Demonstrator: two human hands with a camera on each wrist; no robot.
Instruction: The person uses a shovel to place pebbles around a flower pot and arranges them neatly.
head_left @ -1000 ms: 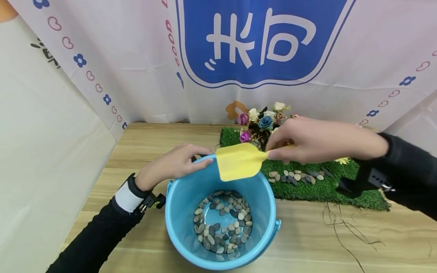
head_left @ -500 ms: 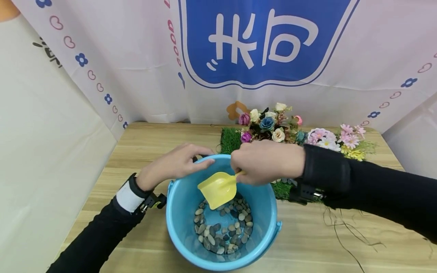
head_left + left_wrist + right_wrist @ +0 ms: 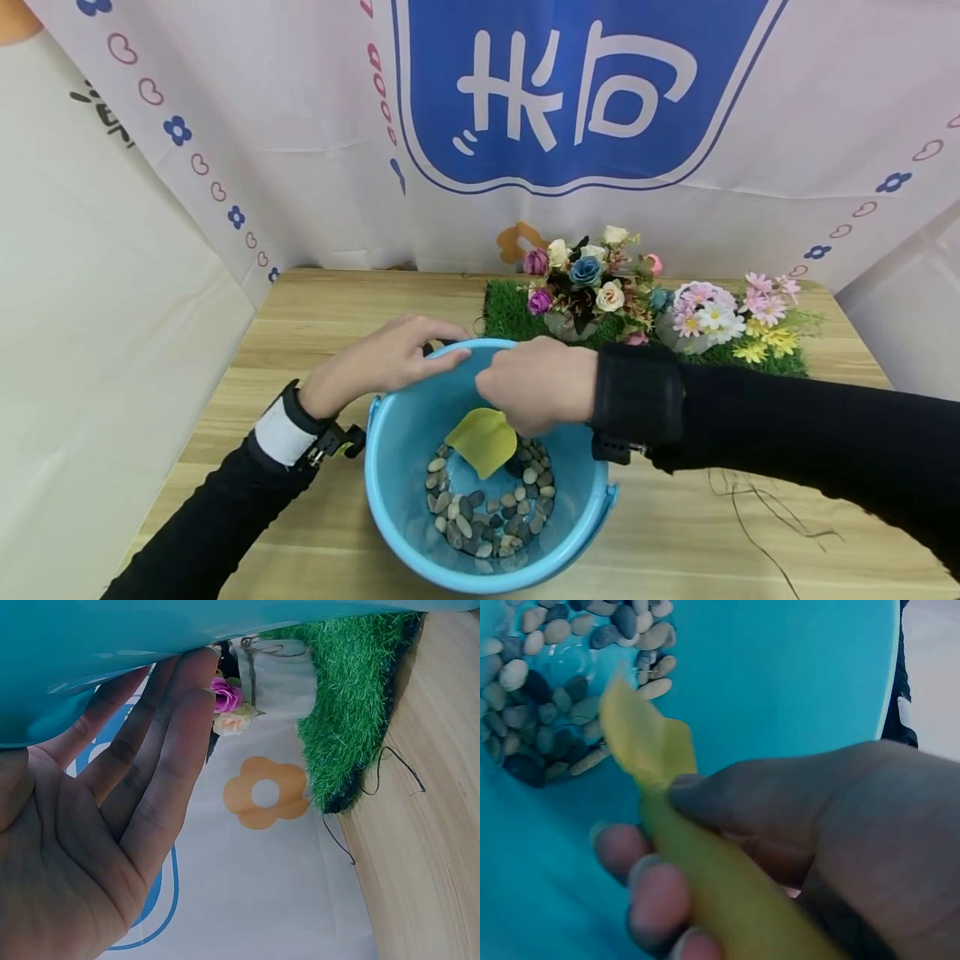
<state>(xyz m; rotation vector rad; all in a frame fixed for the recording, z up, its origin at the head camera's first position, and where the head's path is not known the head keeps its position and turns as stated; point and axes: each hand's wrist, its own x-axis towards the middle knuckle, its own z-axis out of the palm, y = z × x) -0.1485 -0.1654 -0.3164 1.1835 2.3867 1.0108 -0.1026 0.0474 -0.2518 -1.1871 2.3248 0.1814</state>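
A blue bucket (image 3: 576,508) with a folded-down handle stands on the wooden table. Over its bottom lie many smooth pebbles (image 3: 468,529), grey and cream, under what looks like shallow water. My left hand (image 3: 390,362) holds the bucket's far-left rim, thumb on top and fingers along the outer wall in the left wrist view. Inside the mouth, my right hand (image 3: 536,383) grips a yellow toy shovel (image 3: 483,442) by its handle. Its blade tilts down above the pebbles, and the right wrist view shows the thumb (image 3: 727,795) lying along the handle.
Behind the bucket lies a strip of artificial turf (image 3: 506,308). Potted artificial flowers (image 3: 588,275) and a pink-and-white bunch (image 3: 708,312) stand on it. Thin dark strands (image 3: 757,500) lie on the table at the right. A printed cloth (image 3: 322,200) hangs behind.
My right hand has moved left and down from above the turf into the bucket's mouth, turning the shovel's blade downward. My left hand has stayed on the rim.
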